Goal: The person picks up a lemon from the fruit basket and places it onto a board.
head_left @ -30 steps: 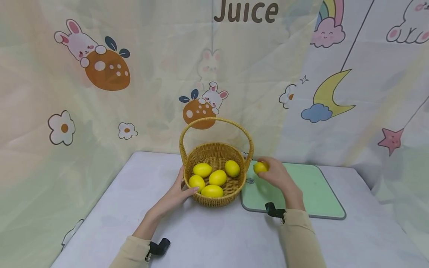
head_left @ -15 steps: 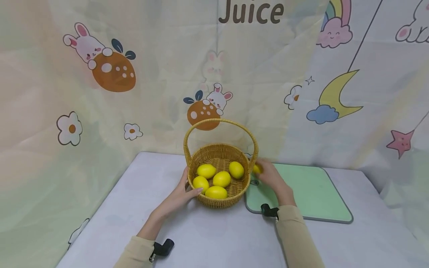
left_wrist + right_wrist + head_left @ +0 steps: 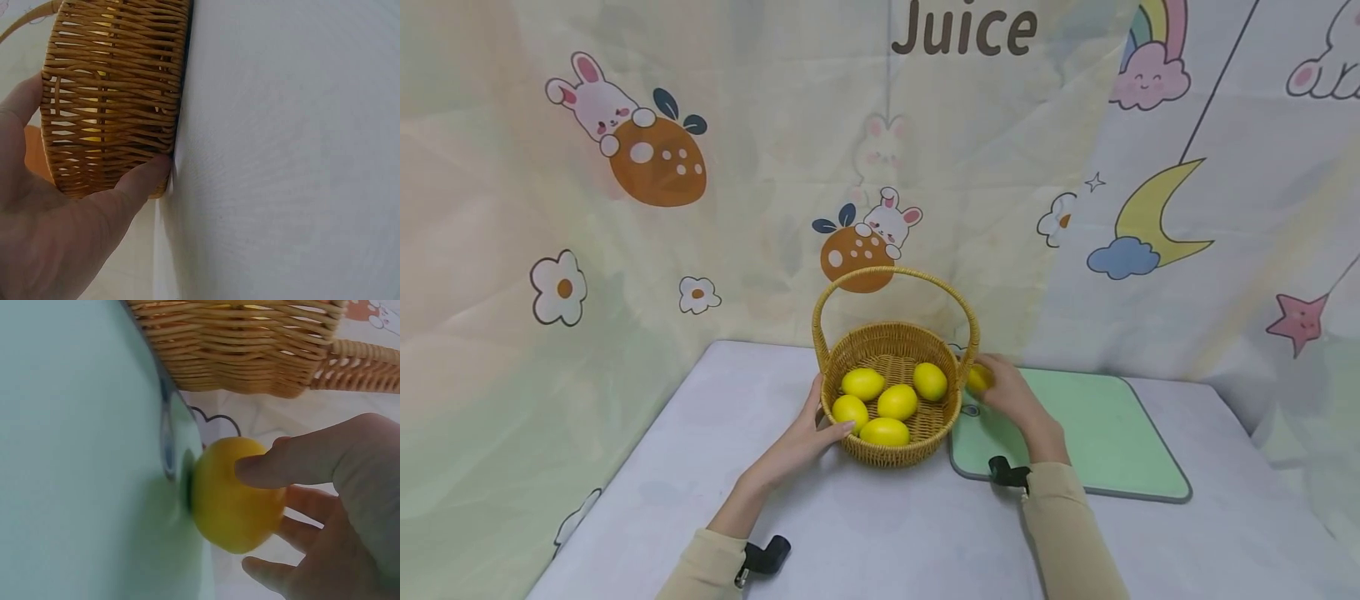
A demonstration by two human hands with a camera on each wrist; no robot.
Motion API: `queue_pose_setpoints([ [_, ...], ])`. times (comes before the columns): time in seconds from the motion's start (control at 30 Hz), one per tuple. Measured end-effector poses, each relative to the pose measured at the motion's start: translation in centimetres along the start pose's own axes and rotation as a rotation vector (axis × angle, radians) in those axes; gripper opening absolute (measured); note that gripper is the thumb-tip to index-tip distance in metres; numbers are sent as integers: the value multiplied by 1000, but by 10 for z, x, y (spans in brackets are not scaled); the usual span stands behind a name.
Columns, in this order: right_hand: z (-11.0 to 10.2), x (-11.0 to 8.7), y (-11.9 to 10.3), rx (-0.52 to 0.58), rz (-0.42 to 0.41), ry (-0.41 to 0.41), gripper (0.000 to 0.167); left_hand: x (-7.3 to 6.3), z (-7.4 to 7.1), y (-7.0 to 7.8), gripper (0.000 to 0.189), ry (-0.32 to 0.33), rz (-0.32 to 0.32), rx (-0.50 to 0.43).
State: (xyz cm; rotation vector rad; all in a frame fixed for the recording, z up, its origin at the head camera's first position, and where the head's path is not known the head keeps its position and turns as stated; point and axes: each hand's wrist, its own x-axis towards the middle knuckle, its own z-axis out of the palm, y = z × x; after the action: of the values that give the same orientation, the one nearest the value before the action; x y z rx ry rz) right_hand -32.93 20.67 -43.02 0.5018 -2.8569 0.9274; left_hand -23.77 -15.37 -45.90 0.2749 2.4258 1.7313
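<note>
A woven basket [image 3: 891, 457] with a tall arched handle stands on the white table, several yellow lemons [image 3: 884, 432] inside it. My left hand [image 3: 801, 433] grips the basket's left side, thumb at the front rim; its digits press the weave in the left wrist view. Just right of the basket, my right hand [image 3: 1011, 396] holds another lemon [image 3: 234, 506] between thumb and fingers. That lemon is close over the green cutting board [image 3: 1105, 442], near the hole at its far left corner. In the head view the fingers partly cover this lemon.
The cutting board lies flat, its left edge close beside the basket. A printed cloth [image 3: 760, 192] with rabbits, flowers and a moon hangs behind the white table [image 3: 865, 533]. Black wrist mounts [image 3: 767, 554] sit at both sleeves.
The right hand has carried its lemon slightly left, closer to the basket, then a touch back right. The left hand keeps its grip on the basket. The head view has shifted slightly.
</note>
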Motion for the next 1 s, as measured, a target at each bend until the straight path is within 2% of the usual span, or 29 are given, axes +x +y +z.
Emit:
queue_pose_setpoints([
  [0.3,-20,-5,-7,7,-35,23,59,-1,0,3,100,-1,8,8],
  [0.5,-38,-12,-20,3,-23,6,56,-2,0,2,100,5,8,6],
  [0.77,-56,-21,-36,3,-14,17,65,-2,0,1,100,-2,10,-3],
  [1.0,-72,-32,-52,-6,-35,34,67,-2,-1,2,99,-10,5,-9],
])
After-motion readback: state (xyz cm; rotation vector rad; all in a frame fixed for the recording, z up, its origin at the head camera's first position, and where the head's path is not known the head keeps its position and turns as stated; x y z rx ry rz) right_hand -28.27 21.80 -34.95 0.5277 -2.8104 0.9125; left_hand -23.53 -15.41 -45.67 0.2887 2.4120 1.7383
